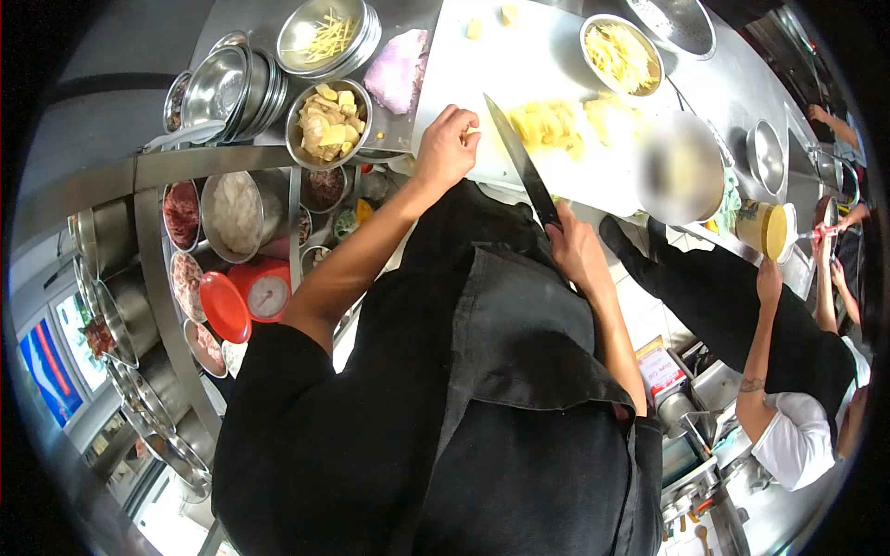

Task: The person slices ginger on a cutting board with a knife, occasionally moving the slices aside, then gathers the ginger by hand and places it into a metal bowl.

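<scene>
A large knife [521,157] is gripped by its handle in my right hand [575,243], its blade angled up and left over the white cutting board [445,79]. Sliced yellow pieces [547,125] lie on the board to the right of the blade. At the board's left edge, my left hand [449,144] is closed with its fingertips pinched together; what they hold, if anything, is too small to name. Left of that hand stands a metal bowl of peeled yellow-brown chunks [329,125].
Behind are a bowl of yellow strips [619,57], stacked bowls with strips [324,35] and a pink cloth-like item [397,72]. Stacked metal bowls [218,88] stand left. A red scale [267,295] sits below. Another person [793,435] works at the right, holding a yellow-lidded container.
</scene>
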Demonstrator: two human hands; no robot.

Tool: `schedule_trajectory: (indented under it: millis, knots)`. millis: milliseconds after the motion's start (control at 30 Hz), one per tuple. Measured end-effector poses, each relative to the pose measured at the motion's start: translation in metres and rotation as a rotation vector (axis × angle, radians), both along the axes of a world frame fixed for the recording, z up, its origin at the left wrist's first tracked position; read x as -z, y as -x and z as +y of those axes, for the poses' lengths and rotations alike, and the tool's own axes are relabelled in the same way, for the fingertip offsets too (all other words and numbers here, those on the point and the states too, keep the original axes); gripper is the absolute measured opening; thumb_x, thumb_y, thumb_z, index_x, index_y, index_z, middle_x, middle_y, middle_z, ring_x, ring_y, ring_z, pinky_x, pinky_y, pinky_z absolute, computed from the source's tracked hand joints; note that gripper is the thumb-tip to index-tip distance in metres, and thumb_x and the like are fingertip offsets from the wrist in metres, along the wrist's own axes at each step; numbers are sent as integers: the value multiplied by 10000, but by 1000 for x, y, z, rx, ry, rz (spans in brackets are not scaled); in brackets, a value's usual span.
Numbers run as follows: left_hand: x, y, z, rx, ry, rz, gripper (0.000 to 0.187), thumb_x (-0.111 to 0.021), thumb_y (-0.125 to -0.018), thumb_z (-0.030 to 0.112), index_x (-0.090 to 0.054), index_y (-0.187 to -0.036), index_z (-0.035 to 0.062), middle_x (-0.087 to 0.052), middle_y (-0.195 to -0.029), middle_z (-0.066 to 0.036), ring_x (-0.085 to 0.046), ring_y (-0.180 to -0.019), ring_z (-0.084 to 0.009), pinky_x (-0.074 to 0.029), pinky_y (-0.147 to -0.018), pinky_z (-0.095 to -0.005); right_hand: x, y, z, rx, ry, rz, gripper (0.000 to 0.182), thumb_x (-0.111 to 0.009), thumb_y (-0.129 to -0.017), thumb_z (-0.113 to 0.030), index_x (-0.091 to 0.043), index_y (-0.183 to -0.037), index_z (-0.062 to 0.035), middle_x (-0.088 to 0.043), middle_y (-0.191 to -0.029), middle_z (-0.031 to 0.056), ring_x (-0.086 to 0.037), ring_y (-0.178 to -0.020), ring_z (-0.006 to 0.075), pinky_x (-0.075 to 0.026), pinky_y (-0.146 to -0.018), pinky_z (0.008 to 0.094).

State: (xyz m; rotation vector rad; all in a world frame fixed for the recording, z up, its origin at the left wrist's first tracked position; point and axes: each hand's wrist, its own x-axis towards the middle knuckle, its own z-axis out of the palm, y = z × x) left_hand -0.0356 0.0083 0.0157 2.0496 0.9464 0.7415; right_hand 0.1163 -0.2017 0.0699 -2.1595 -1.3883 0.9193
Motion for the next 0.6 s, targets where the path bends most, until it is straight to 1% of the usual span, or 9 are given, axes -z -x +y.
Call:
schedule_trajectory:
  millis: [300,367,400,433,467,500,533,567,600]
  knots:
    - [18,-31,-24,37,268,-169,148,-661,-804,-82,-653,-949,-56,-634,-898,-104,-658,-727,-164,-530,-622,-259,7,4,11,54,-66,-82,264,-546,-875,-81,-467,-1106,19,-610,-700,292,-609,-704,479,-458,-633,561]
    - [25,-34,-23,79,164,-287,179,-645,-770,-84,-668,-938,-28,-627,-840,-149,-644,-743,-242,-524,-636,-321,11,8,17,12,104,-115,294,-529,-844,-58,-475,-1125,8,-635,-723,269,-641,-713,441,-489,-631,545]
    - [16,-30,-24,103,149,-225,173,-610,-805,-53,-684,-957,-16,-641,-892,-141,-631,-838,-269,-524,-744,-354,1,13,21,29,155,-96,326,-528,-837,-74,-476,-1149,6,-646,-736,255,-655,-729,421,-506,-639,530]
    - [47,-19,-10,278,-298,-84,202,-571,-845,-1,-707,-993,23,-665,-1015,-113,-614,-976,-279,-493,-889,-385,7,16,22,28,213,-112,323,-531,-829,-77,-508,-1141,1,-648,-732,245,-661,-721,409,-521,-640,510]
    - [54,-20,-7,312,-170,63,275,-529,-855,14,-721,-1045,68,-672,-1120,-72,-578,-1105,-271,-433,-1005,-399,16,10,25,23,254,-76,408,-559,-810,-68,-506,-1211,-15,-663,-792,247,-669,-749,398,-522,-647,501]
    - [67,-19,1,311,-273,129,323,-518,-842,-14,-720,-1076,82,-679,-1133,-66,-574,-1142,-247,-434,-1023,-392,43,12,23,5,190,-159,440,-565,-785,-53,-507,-1218,-5,-668,-802,227,-675,-750,372,-527,-635,497]
    - [71,-13,15,398,-452,291,338,-502,-850,-32,-717,-1087,77,-675,-1144,-52,-569,-1151,-262,-431,-1034,-397,22,13,32,7,267,-128,438,-570,-777,-48,-516,-1210,-13,-668,-805,213,-677,-762,363,-529,-623,493]
    - [91,-13,31,453,-674,93,294,-501,-886,-9,-704,-1096,34,-672,-1127,-76,-562,-1156,-302,-445,-1022,-408,24,11,33,-10,294,-36,428,-574,-790,-60,-514,-1212,-17,-663,-798,200,-675,-770,364,-528,-616,488]
    - [139,-11,53,443,-328,-135,255,-521,-902,31,-690,-1087,-17,-649,-1108,-166,-549,-1147,-371,-453,-999,-431,32,12,29,5,160,-59,411,-591,-799,-94,-519,-1193,-6,-657,-788,197,-674,-759,375,-529,-619,483]
